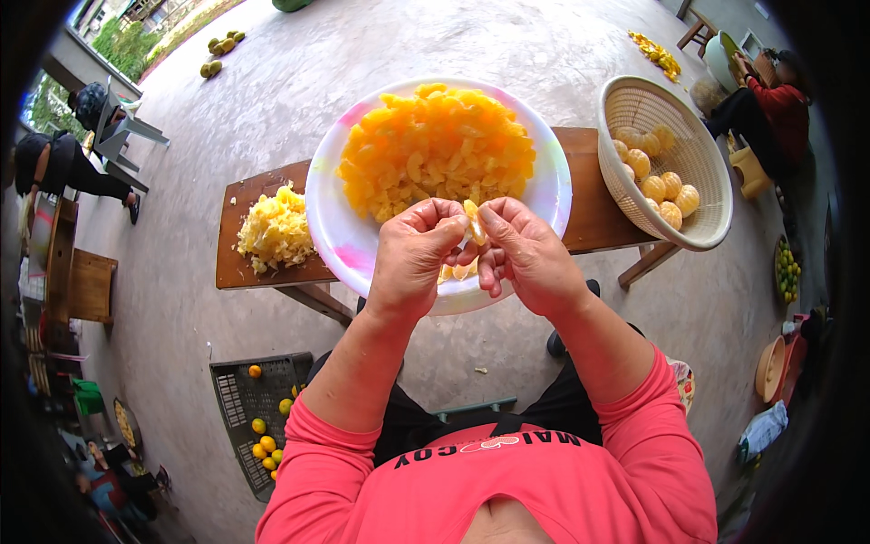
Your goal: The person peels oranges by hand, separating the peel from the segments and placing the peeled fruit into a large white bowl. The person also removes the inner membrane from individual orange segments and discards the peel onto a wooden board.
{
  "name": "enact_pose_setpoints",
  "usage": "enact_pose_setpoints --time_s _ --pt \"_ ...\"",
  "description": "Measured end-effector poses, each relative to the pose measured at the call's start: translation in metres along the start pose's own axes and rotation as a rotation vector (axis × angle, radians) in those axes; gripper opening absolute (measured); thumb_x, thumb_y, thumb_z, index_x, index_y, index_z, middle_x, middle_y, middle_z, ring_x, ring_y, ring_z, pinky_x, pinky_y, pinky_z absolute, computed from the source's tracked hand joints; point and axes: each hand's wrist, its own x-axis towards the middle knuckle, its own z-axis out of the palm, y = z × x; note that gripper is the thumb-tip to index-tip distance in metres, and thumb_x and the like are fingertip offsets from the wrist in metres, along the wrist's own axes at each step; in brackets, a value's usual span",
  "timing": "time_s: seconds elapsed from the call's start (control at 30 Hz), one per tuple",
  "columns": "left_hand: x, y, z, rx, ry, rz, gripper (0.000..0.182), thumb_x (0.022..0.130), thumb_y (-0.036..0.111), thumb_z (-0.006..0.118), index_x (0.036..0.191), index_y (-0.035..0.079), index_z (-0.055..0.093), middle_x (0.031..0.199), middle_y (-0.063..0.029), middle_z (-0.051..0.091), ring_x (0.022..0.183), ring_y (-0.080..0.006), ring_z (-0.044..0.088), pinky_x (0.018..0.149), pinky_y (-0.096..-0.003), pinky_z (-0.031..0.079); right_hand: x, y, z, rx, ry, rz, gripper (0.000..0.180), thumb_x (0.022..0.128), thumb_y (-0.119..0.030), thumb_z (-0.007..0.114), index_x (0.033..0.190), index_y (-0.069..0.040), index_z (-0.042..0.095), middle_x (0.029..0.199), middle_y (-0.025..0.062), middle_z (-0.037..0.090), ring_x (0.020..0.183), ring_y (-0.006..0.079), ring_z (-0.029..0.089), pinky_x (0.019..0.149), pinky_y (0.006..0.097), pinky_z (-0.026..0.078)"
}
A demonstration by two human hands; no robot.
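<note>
Both my hands meet over the near part of a large white plastic basin [557,204] with pink tints. Between the fingertips of my left hand [421,255] and my right hand [523,251] is a citrus segment [473,221], pinched from both sides, with pale membrane on it. A big heap of orange citrus pulp pieces [435,149] fills the far part of the basin. Some segments [462,270] lie at its near side, partly hidden below my hands. Left of the basin, a pile of pale yellow membrane scraps [277,228] rests on the wooden bench [578,156].
A woven plastic basket [720,217] with peeled citrus fruits [654,188] stands on the bench's right part. On the floor at lower left is a black crate [234,421] with unpeeled fruits. Other people work at the far right [778,112] and left [51,163].
</note>
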Motion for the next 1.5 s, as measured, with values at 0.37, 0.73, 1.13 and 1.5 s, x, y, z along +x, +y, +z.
enact_pose_setpoints --time_s 0.37,0.73,1.13,1.5 --pt "-0.012 0.000 0.020 0.426 0.164 0.260 0.007 0.088 0.001 0.067 0.093 -0.001 0.063 0.083 0.0019 0.061 0.070 -0.0026 0.055 0.064 -0.0170 0.047 -0.006 -0.002 0.006 -0.683 0.217 -0.392 0.013 0.096 -0.012 0.065 0.098 -0.001 0.061 0.081 0.0023 0.067 0.069 0.0062 0.065 0.056 0.0194 0.052" --pt "-0.013 -0.004 0.020 0.511 0.127 0.307 0.005 0.089 -0.001 0.066 0.093 -0.002 0.062 0.085 0.0024 0.061 0.076 -0.0024 0.056 0.070 -0.0174 0.048 -0.003 0.001 -0.001 -0.865 0.225 -0.608 0.009 0.088 0.002 0.069 0.092 0.001 0.061 0.077 -0.0004 0.064 0.069 0.0016 0.057 0.060 0.0191 0.050" --pt "-0.013 -0.005 0.020 0.391 0.084 0.189 0.007 0.089 0.000 0.066 0.096 -0.002 0.063 0.087 0.0009 0.062 0.076 -0.0033 0.058 0.069 -0.0178 0.049 -0.004 -0.001 -0.003 -0.831 0.214 -0.623 0.010 0.084 0.007 0.066 0.086 0.000 0.059 0.074 -0.0052 0.055 0.069 -0.0008 0.049 0.059 0.0168 0.044" --pt "-0.012 0.000 0.015 0.263 0.078 0.143 0.007 0.091 0.005 0.068 0.091 0.000 0.062 0.081 0.0023 0.061 0.069 -0.0021 0.056 0.061 -0.0173 0.047 -0.005 -0.007 -0.005 -0.706 0.216 -0.465 0.005 0.089 0.001 0.065 0.091 0.001 0.061 0.078 0.0012 0.064 0.064 0.0045 0.061 0.058 0.0178 0.050"
